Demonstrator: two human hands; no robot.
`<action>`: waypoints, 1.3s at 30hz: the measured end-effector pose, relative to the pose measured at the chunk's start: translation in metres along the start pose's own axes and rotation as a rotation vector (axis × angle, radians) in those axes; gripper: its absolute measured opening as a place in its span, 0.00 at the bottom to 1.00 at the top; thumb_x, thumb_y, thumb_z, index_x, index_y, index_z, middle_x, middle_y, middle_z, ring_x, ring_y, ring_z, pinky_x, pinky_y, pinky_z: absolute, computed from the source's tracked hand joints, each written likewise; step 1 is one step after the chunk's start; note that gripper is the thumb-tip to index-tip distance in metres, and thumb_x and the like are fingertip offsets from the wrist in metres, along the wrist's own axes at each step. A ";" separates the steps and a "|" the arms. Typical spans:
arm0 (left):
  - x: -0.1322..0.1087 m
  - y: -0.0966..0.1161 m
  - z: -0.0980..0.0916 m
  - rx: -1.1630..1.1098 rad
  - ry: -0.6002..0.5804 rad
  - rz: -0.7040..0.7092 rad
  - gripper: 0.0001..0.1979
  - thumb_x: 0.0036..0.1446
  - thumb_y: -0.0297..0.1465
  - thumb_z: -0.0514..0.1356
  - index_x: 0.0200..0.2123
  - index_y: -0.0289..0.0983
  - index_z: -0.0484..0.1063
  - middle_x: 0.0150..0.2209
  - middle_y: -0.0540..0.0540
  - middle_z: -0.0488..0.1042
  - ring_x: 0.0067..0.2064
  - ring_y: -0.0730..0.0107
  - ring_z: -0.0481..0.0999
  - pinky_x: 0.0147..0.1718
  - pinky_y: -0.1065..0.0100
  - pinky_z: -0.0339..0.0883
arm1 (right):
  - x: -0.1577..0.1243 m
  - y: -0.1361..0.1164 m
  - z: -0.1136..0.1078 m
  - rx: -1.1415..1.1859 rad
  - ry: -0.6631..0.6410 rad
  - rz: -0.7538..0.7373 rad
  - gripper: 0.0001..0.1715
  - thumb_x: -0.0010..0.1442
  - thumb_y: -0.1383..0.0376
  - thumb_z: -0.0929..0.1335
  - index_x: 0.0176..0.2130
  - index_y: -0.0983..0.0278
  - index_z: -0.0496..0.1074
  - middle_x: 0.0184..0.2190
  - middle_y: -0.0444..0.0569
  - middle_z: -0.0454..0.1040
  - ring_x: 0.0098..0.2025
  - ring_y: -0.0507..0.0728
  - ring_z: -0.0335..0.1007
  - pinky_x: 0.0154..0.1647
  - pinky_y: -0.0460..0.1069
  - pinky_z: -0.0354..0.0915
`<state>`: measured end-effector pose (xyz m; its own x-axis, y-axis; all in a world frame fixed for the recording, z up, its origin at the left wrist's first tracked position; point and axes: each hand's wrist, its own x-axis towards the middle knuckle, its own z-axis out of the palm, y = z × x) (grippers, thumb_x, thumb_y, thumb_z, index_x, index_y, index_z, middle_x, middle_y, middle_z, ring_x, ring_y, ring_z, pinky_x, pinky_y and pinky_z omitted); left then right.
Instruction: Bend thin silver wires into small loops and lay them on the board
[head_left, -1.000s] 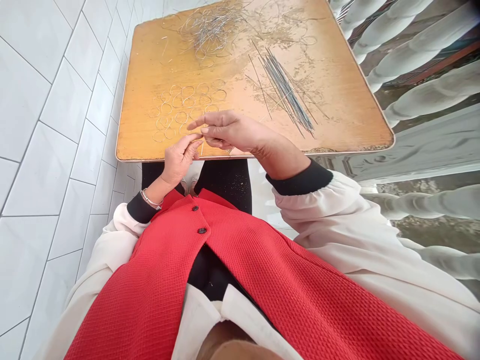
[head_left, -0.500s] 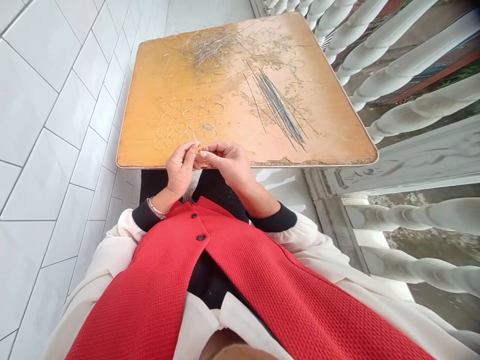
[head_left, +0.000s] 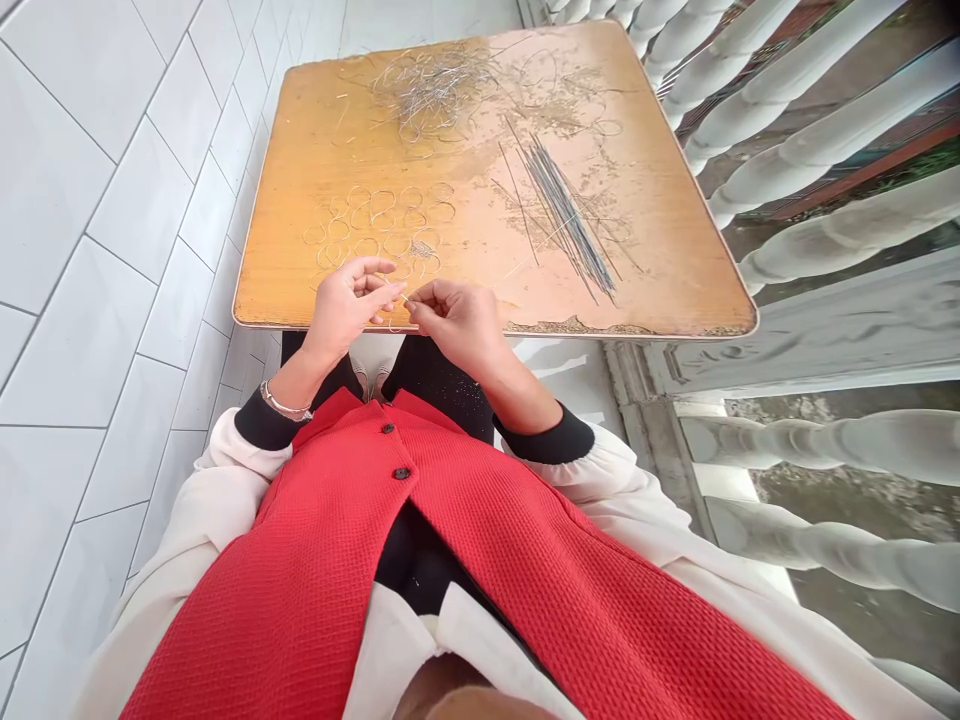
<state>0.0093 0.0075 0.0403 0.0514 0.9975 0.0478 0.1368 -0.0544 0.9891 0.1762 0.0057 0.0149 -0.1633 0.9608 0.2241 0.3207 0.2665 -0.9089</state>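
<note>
Over the table's near edge, my right hand (head_left: 459, 315) is closed, pinching a thin pale wire (head_left: 404, 297) between thumb and fingertips. Opposite it, my left hand (head_left: 352, 300) has its thumb and fingers around the other part of that wire, with the upper fingers lifted apart. The wire looks bent into a curve below the fingers; its full shape is too small to make out. Just beyond my hands lie several thin wire rings (head_left: 382, 205) in loose rows. Among them sits a little heap of tiny metal pieces (head_left: 421, 248).
A bundle of straight dark wires (head_left: 566, 215) lies on the right of the wooden table (head_left: 300, 130). A tangled pile of silvery wire (head_left: 439, 85) is at the far side. White tiled wall (head_left: 97, 300) stands left, a white balustrade (head_left: 825, 210) right.
My left hand has shifted left and turned, its fingers spreading more than before. My right hand keeps its pinch in nearly the same place. The view has tilted slightly.
</note>
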 end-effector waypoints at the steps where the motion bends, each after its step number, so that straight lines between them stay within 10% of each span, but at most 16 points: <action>1: 0.000 -0.001 0.001 0.009 -0.005 0.005 0.11 0.54 0.30 0.70 0.38 0.36 0.73 0.27 0.53 0.76 0.28 0.79 0.75 0.23 0.79 0.66 | 0.000 0.001 0.001 -0.021 0.007 -0.016 0.11 0.57 0.61 0.70 0.25 0.62 0.71 0.20 0.44 0.71 0.24 0.52 0.63 0.27 0.49 0.57; 14: -0.001 -0.016 0.009 0.066 0.014 0.103 0.11 0.52 0.21 0.67 0.25 0.37 0.67 0.19 0.56 0.70 0.20 0.83 0.69 0.21 0.78 0.65 | -0.012 0.009 0.013 -0.215 0.099 -0.134 0.08 0.57 0.66 0.67 0.26 0.61 0.69 0.26 0.48 0.75 0.30 0.56 0.69 0.36 0.52 0.65; 24: -0.006 -0.014 0.000 -0.120 -0.157 -0.029 0.12 0.56 0.32 0.69 0.30 0.37 0.69 0.22 0.54 0.74 0.21 0.82 0.71 0.23 0.76 0.67 | 0.000 0.007 -0.006 0.452 -0.053 0.138 0.26 0.54 0.43 0.74 0.39 0.62 0.76 0.32 0.48 0.79 0.28 0.52 0.72 0.29 0.47 0.70; 39: -0.009 -0.016 0.010 -0.041 -0.027 -0.005 0.18 0.66 0.45 0.60 0.32 0.37 0.73 0.19 0.53 0.73 0.18 0.80 0.71 0.19 0.77 0.64 | -0.005 0.004 0.008 -0.018 0.145 -0.057 0.07 0.59 0.62 0.70 0.30 0.61 0.77 0.26 0.47 0.75 0.31 0.56 0.71 0.33 0.51 0.67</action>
<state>0.0164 -0.0014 0.0228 0.0778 0.9962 0.0398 0.0969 -0.0472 0.9942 0.1709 0.0011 0.0075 -0.0460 0.9449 0.3242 0.3314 0.3206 -0.8874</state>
